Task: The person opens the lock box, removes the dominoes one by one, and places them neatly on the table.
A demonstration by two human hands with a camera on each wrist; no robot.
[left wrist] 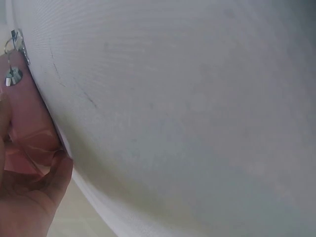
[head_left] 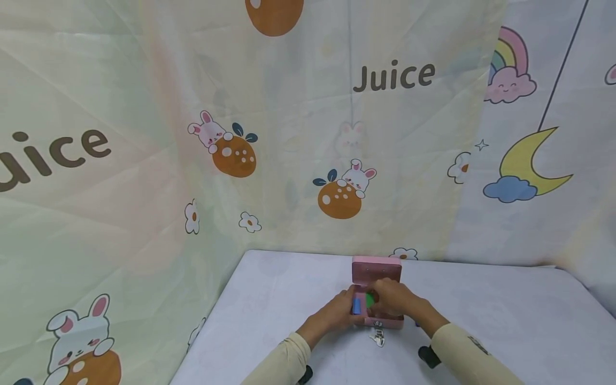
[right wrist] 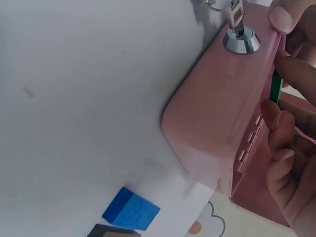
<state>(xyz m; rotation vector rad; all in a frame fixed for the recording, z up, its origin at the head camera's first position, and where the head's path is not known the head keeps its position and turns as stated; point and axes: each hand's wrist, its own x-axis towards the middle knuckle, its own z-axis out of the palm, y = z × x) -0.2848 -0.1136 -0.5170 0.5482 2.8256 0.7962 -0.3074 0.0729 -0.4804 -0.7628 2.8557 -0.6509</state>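
A pink metal cash box (head_left: 395,323) stands on the table, its lid (head_left: 363,272) raised at the back. My left hand (head_left: 336,310) grips the box's left side; in the left wrist view the thumb (left wrist: 61,170) presses near a lower corner. My right hand (head_left: 392,298) reaches in over the box and pinches a green block (head_left: 369,300), seen between the fingers as a green edge (right wrist: 276,88) in the right wrist view. Left of it, a blue block (head_left: 356,306) sits inside. A key (right wrist: 237,15) stands in the front lock (right wrist: 242,43), with more keys (head_left: 378,337) hanging from its ring.
Another blue block (right wrist: 131,210) lies on the white table (head_left: 279,289) just right of the box, partly behind the right forearm in the head view. A printed curtain (head_left: 298,133) rises behind the table's far edge.
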